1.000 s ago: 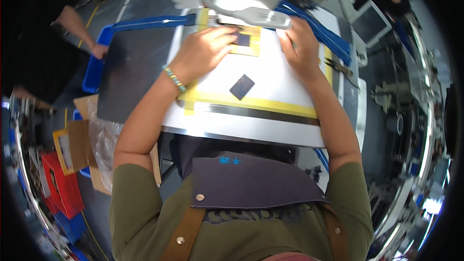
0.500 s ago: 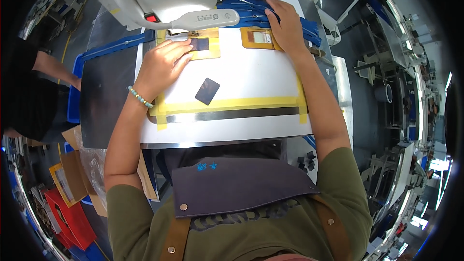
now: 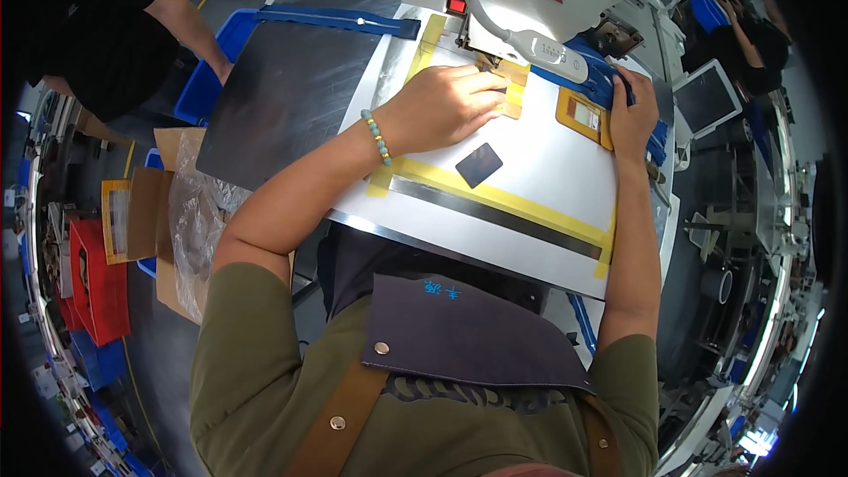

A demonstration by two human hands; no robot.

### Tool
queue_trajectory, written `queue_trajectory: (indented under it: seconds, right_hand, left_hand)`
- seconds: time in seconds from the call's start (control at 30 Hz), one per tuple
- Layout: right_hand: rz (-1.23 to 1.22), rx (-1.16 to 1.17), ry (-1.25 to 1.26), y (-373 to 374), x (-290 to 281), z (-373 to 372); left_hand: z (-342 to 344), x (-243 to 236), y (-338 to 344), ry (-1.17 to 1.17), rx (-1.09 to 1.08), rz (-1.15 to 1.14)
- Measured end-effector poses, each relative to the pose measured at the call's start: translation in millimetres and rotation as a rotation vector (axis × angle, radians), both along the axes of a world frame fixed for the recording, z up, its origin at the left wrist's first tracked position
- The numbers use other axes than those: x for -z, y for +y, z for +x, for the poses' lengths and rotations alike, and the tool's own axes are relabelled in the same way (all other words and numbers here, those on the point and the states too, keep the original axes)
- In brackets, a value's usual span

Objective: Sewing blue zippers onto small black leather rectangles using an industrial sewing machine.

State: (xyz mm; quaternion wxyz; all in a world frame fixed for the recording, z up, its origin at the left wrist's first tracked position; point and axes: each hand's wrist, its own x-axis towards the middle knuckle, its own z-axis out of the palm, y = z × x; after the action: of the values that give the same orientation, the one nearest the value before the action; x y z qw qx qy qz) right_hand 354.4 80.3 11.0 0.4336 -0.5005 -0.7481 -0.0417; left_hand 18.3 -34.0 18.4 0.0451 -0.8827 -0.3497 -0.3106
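Note:
My left hand, with a beaded bracelet at the wrist, is at a yellow-edged template under the sewing machine head. Its fingers are drawn together and bent; what lies between their tips is hidden. On the right, my right hand curls its fingers round the edge of a bundle of blue zippers. Beside that hand, a second yellow template with a window lies flat on the white work plate. A small dark rounded card rests nearer to me.
A hand-shaped lamp arm hangs over the plate. One blue zipper stretches across the dark metal table. At the left stand a blue bin, a person's arm and an open cardboard box. A screen stands far right.
My view has swung to the left, so the bench appears shifted right and tilted. My left fingers have bent and drawn together over the template's dark patch. My right hand stays on the zippers.

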Motion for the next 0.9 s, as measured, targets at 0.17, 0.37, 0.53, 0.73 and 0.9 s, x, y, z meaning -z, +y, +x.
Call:
queue_trajectory:
  seconds: [0.17,0.37,0.53,0.73,0.9]
  right_hand:
    - [0.211,-0.052,0.029,-14.7,-30.7,4.9]
    - [-0.414,-0.552,0.209,-69.1,-77.9,-23.2]
    - [-0.642,-0.619,0.292,-65.5,-70.3,-17.8]
    - [-0.960,-0.470,0.221,-43.3,-64.0,7.4]
    - [-1.174,-0.483,0.026,-46.4,-80.6,15.8]
  left_hand:
    - [12.6,1.2,-3.2,-0.112,0.090,0.025]
    - [24.4,-11.1,-21.6,-0.469,0.054,-0.606]
    - [21.0,-7.3,-10.5,-0.859,0.192,-1.051]
    - [25.1,0.2,-9.5,-0.749,0.169,-1.071]
    - [25.0,-2.7,-11.0,-0.769,0.196,-0.987]
